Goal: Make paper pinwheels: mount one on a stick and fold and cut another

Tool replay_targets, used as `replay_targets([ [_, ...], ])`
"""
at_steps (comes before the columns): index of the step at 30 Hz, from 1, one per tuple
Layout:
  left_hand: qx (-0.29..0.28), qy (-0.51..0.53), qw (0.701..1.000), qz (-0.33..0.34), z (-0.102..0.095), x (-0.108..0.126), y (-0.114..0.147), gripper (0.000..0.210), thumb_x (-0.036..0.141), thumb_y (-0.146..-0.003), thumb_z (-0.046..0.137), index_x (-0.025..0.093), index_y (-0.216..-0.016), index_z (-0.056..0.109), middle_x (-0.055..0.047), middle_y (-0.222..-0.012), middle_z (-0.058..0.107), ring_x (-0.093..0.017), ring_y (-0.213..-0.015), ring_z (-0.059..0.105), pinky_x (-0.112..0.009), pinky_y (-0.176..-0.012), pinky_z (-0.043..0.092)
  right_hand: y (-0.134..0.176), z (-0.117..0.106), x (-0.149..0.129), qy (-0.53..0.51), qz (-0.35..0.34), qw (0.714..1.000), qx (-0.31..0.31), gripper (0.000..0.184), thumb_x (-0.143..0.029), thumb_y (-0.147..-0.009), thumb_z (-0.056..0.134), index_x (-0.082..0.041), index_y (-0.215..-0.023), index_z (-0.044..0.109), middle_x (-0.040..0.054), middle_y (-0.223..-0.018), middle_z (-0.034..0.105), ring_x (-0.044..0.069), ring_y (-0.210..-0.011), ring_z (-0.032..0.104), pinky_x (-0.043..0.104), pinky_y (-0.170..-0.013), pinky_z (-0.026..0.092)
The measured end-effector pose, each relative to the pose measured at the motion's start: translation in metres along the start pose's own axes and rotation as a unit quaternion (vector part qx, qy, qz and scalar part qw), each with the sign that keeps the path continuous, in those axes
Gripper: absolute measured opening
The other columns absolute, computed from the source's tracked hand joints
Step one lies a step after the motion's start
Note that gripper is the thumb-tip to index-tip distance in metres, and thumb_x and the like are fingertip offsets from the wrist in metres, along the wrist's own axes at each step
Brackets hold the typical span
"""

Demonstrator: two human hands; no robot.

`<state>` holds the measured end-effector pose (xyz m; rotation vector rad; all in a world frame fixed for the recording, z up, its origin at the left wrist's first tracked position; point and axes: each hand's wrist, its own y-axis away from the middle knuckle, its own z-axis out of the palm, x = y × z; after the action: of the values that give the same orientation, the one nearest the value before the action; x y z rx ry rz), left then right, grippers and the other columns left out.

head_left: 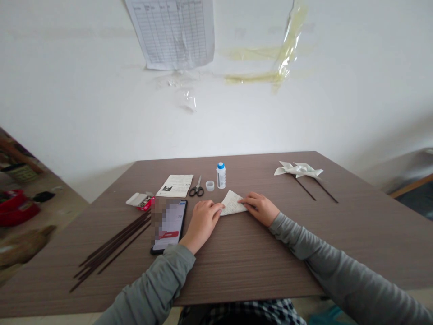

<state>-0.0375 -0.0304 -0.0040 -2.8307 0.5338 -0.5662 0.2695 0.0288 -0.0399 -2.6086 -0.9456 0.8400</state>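
Note:
A printed sheet of paper (232,203), folded into a triangle, lies on the table in front of me. Its left corner is pinched under the thumb and fingers of my left hand (203,221). At the right corner, my right hand (262,207) presses the paper with its fingertips held together. Just behind the paper stands a white glue bottle (221,177) with a blue top. A small clear cap (210,185) sits beside the bottle, and scissors (197,188) with black handles lie left of that.
A phone (171,225) lies by my left forearm. Farther left are several dark sticks (115,241) and an open red-and-white box (142,201). Behind them is a stack of printed paper (175,185). Two paper pinwheels (299,169) on sticks rest at the back right, near the wall (216,122).

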Motion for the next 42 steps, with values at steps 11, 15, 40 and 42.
replay_targets([
  [11,0.011,-0.015,1.0,-0.005,-0.002,0.009,0.005,0.029,0.024,-0.122,0.078,0.032,-0.134,0.104,-0.013,-0.127,0.09,-0.037,-0.131,0.08,-0.062,-0.131,0.06,0.003,0.004,0.006,0.03,-0.016,0.999,-0.006,0.019,-0.026,-0.118,0.087,-0.028,-0.131,0.102,0.0137,-0.129,0.093,0.031,-0.116,0.09,0.048,-0.111,0.075],
  [15,0.005,-0.034,0.999,-0.017,-0.003,0.011,0.005,0.031,0.022,-0.122,0.08,0.034,-0.137,0.104,-0.011,-0.126,0.09,-0.037,-0.131,0.081,-0.064,-0.134,0.058,0.002,0.005,0.004,0.046,-0.009,0.999,-0.014,0.02,-0.026,-0.12,0.085,-0.027,-0.131,0.102,0.015,-0.129,0.094,0.032,-0.119,0.089,0.049,-0.112,0.073],
  [40,0.012,-0.053,0.996,-0.071,-0.002,0.018,0.002,0.036,0.02,-0.122,0.074,0.034,-0.137,0.104,-0.012,-0.121,0.09,-0.038,-0.13,0.08,-0.074,-0.143,0.047,0.006,0.005,-0.018,0.144,0.032,0.989,-0.005,0.028,-0.026,-0.125,0.076,-0.033,-0.132,0.102,0.0131,-0.129,0.096,0.035,-0.122,0.088,0.051,-0.112,0.067],
  [42,0.016,-0.052,0.996,-0.068,-0.001,0.017,0.002,0.036,0.02,-0.121,0.074,0.035,-0.135,0.104,-0.011,-0.12,0.089,-0.038,-0.128,0.079,-0.074,-0.142,0.048,0.005,0.005,-0.017,0.143,0.034,0.989,-0.002,0.027,-0.028,-0.125,0.077,-0.034,-0.132,0.102,0.0127,-0.128,0.096,0.035,-0.121,0.088,0.051,-0.111,0.067],
])
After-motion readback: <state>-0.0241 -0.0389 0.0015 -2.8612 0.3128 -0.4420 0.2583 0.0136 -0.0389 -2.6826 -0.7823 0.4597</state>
